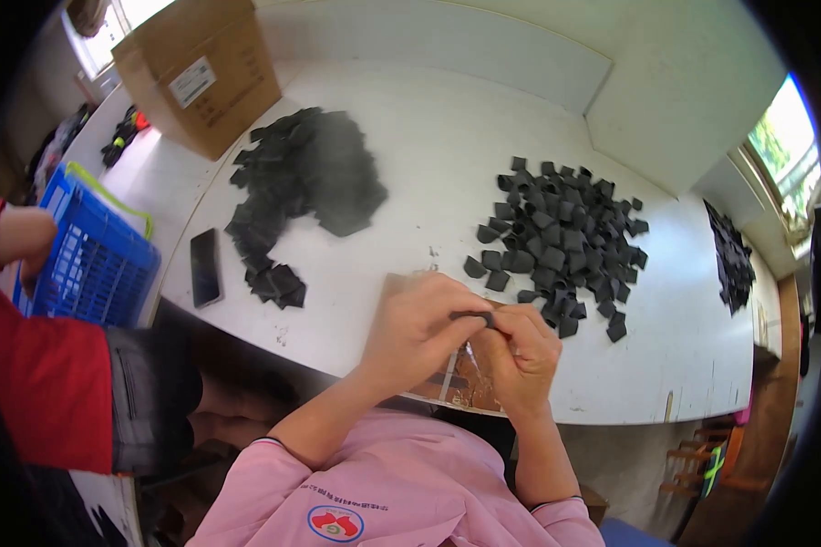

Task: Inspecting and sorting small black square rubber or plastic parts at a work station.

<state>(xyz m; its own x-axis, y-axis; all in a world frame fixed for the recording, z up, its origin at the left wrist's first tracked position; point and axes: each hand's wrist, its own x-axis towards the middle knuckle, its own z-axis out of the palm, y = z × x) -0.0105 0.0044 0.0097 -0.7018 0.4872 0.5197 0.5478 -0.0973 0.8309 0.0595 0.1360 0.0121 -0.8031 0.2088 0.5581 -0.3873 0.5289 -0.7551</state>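
Both hands' fingers (469, 321) pinching small black piece (476, 316), at table edge (611, 415)

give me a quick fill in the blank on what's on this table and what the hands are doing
1. Both hands, the left hand and the right hand, pinch one small ____ piece between them.
2. The phone lies screen up beside the ____ pile of black pieces.
3. The basket at the table's left end is ____ in colour.
4. A ____ box stands at the far left corner.

Missing words: black; left; blue; cardboard
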